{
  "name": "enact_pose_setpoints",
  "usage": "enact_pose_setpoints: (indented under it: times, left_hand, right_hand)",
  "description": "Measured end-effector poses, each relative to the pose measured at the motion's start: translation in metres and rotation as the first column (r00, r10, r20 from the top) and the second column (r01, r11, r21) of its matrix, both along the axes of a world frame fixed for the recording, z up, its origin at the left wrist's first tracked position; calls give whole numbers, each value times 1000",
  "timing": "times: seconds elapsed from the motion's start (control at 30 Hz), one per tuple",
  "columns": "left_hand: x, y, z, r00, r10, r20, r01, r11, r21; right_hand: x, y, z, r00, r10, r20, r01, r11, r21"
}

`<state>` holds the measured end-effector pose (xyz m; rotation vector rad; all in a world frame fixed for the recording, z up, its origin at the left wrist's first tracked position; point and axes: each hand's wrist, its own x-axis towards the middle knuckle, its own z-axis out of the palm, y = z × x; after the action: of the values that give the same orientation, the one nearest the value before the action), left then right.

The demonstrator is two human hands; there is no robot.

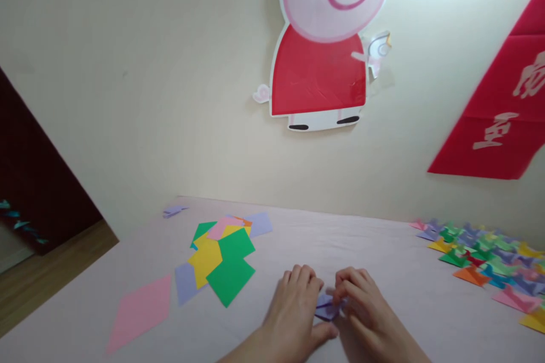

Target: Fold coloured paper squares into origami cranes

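A small piece of folded purple origami paper [326,307] lies on the cloth-covered table between my two hands. My left hand [296,309] rests over its left side, fingers bent down and thumb along the near edge, holding it. At its right side, my right hand [361,300] pinches the paper with curled fingers. Part of the paper is hidden beneath the fingers, so its full folded shape cannot be made out.
Loose square sheets in green [231,281], yellow [205,261] and other colours overlap left of my hands. A pink sheet [142,309] lies nearer the left edge. Rows of folded paper pieces [472,275] stand at right. Behind rises a wall [191,96] with a pig cutout [319,74].
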<state>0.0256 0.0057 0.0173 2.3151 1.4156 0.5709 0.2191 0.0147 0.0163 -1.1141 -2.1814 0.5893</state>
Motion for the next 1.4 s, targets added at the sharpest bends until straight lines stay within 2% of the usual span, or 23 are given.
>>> enact_pose_setpoints:
  times: [0.23, 0.43, 0.73, 0.97, 1.17, 1.4]
  left_hand:
    - [-1, 3, -2, 998, -58, 26, 59, 998, -33]
    - [-1, 7, -8, 994, -89, 66, 89, 996, 11]
    - [-3, 5, -5, 984, -115, 138, 109, 993, 50]
    - [-2, 6, -10, 991, -70, 115, 63, 996, 62]
    - [-1, 7, -10, 993, -62, 98, 54, 995, 81]
    - [0, 6, -5, 986, -98, 135, 84, 991, 109]
  right_hand:
    - [-6, -3, -6, 1000, 0, 23, 4, 986, -165]
    - [-2, -3, -6, 999, 40, 7, -37, 977, -211]
    - [-5, -1, -3, 999, 24, -30, -29, 984, -175]
    - [-3, -1, -9, 995, -76, -60, 63, 978, -201]
    - [-3, 2, -9, 1000, -5, -7, 5, 991, -131]
    - [-6, -2, -4, 1000, -7, -22, 6, 998, -65]
